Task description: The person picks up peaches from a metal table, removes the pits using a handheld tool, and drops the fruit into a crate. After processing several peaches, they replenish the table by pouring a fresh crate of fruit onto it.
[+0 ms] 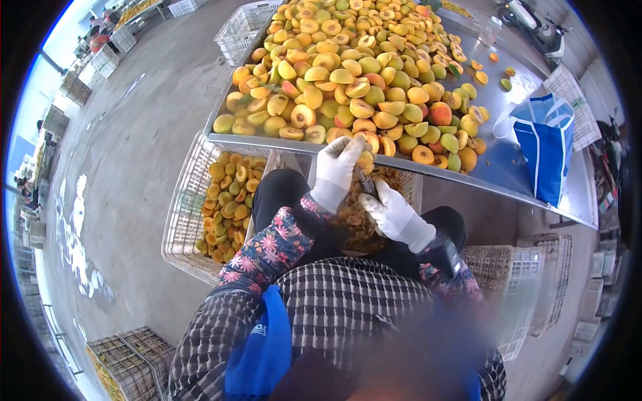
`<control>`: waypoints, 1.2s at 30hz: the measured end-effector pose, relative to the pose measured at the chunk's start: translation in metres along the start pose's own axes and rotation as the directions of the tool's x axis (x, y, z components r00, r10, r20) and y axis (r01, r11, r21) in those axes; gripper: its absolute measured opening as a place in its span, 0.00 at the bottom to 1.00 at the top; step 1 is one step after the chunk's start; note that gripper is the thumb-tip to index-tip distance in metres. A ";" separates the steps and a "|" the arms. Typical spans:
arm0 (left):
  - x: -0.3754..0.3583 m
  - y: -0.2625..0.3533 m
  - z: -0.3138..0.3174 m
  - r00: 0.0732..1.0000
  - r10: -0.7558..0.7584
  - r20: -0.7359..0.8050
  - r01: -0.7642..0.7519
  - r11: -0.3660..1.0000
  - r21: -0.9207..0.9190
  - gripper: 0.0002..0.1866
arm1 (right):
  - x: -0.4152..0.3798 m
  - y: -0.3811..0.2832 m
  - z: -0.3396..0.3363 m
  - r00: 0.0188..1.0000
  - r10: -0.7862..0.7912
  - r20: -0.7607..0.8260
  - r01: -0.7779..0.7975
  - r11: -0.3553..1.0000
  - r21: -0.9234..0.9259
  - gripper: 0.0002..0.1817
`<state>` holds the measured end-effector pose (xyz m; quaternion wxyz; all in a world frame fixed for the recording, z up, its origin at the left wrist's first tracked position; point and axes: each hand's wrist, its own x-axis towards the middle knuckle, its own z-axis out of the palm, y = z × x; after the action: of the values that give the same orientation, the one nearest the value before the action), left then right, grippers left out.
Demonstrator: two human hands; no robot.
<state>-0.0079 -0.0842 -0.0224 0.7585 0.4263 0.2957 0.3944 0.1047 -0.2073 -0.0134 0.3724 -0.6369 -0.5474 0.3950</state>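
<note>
Halved yellow-orange fruit (354,73) lies heaped on a metal table (301,146). At the table's near edge my left hand (336,170), in a white glove, is closed on a fruit half (365,160). My right hand (396,215), also gloved, grips a small dark-handled tool (364,182), its tip up against that fruit. Below my hands, between my knees, a crate holds pale brownish scraps (358,217). To the left of my knee, a white crate (179,227) holds more fruit halves (229,204).
A blue and white bag (545,147) and a clear bottle (490,31) are on the table's right part. Empty-looking crates (505,281) stand at the lower right, stacked crates (130,361) at the lower left. People (100,40) are far off at the upper left.
</note>
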 end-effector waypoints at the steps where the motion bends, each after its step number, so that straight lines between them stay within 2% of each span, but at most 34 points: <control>1: 0.001 0.004 -0.001 0.998 -0.050 0.044 0.045 0.995 0.090 0.14 | 0.000 0.012 0.003 0.981 -0.187 -0.044 0.172 0.956 -0.236 0.18; 2: 0.007 0.001 -0.001 0.996 -0.078 0.034 0.075 0.994 0.074 0.16 | 0.001 0.018 0.005 0.973 -0.226 -0.050 0.199 0.927 -0.318 0.20; 5: 0.006 0.000 -0.001 0.993 -0.120 -0.016 0.121 0.987 0.106 0.17 | 0.001 0.016 0.006 0.999 -0.033 0.041 0.037 0.996 -0.085 0.22; 6: 0.008 -0.002 -0.005 0.990 -0.138 0.003 0.138 0.989 0.060 0.17 | 0.002 0.009 0.005 0.992 0.091 0.088 -0.097 0.993 0.070 0.22; 8: 0.006 -0.005 -0.007 0.984 -0.179 0.013 0.179 0.983 -0.030 0.17 | -0.002 -0.007 0.003 0.922 0.307 0.234 -0.375 0.859 0.350 0.23; 11: 0.006 -0.008 -0.006 0.986 -0.165 0.008 0.165 0.980 -0.112 0.18 | -0.004 -0.007 0.010 0.911 0.342 0.232 -0.410 0.815 0.409 0.26; 13: 0.005 -0.008 -0.005 0.984 -0.178 -0.012 0.175 0.974 -0.142 0.18 | 0.000 0.021 0.016 0.988 0.111 0.107 -0.130 0.973 0.193 0.28; 14: 0.003 -0.007 -0.005 0.977 -0.211 -0.019 0.206 0.966 -0.155 0.19 | 0.002 0.029 0.019 0.997 -0.020 0.068 0.015 0.997 0.070 0.29; 17: 0.001 -0.010 -0.007 0.968 -0.250 -0.035 0.240 0.952 -0.188 0.20 | 0.001 0.036 0.037 0.970 -0.215 -0.112 0.216 0.976 -0.004 0.30; 19: -0.001 -0.011 -0.008 0.970 -0.238 -0.053 0.222 0.951 -0.215 0.20 | 0.000 0.030 0.036 1.000 -0.026 0.012 0.023 0.974 0.226 0.30; 21: -0.005 -0.008 -0.007 0.974 -0.217 -0.073 0.194 0.952 -0.238 0.20 | -0.001 0.028 0.038 0.997 0.020 0.071 -0.041 0.952 0.305 0.31; 23: -0.011 0.000 -0.003 0.966 -0.246 -0.085 0.210 0.928 -0.307 0.19 | -0.001 0.029 0.042 0.997 -0.061 0.037 0.050 0.965 0.256 0.32; 26: -0.010 0.002 -0.004 0.958 -0.272 -0.091 0.231 0.920 -0.315 0.20 | 0.005 0.034 0.051 0.963 -0.235 -0.131 0.246 0.966 0.080 0.17; 27: -0.008 0.001 -0.006 0.956 -0.276 -0.095 0.236 0.923 -0.305 0.21 | 0.006 0.030 0.049 0.985 -0.153 -0.073 0.166 0.961 0.220 0.16; 30: -0.010 -0.001 -0.008 0.973 -0.219 -0.077 0.186 0.934 -0.306 0.21 | 0.002 0.003 0.040 0.988 0.079 0.134 -0.139 0.832 0.538 0.14; 32: -0.013 0.006 -0.004 0.977 -0.192 -0.095 0.153 0.934 -0.322 0.19 | -0.002 -0.008 0.038 0.931 0.244 0.273 -0.365 0.679 0.637 0.12; 36: -0.014 0.008 -0.005 0.976 -0.209 -0.053 0.179 0.923 -0.340 0.22 | -0.006 -0.006 0.034 0.910 0.176 0.374 -0.414 0.389 0.823 0.12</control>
<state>-0.0217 -0.0915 -0.0163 0.8410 0.2427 0.2988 0.3802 0.0708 -0.2108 -0.0213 0.5078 -0.3840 -0.1739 0.7513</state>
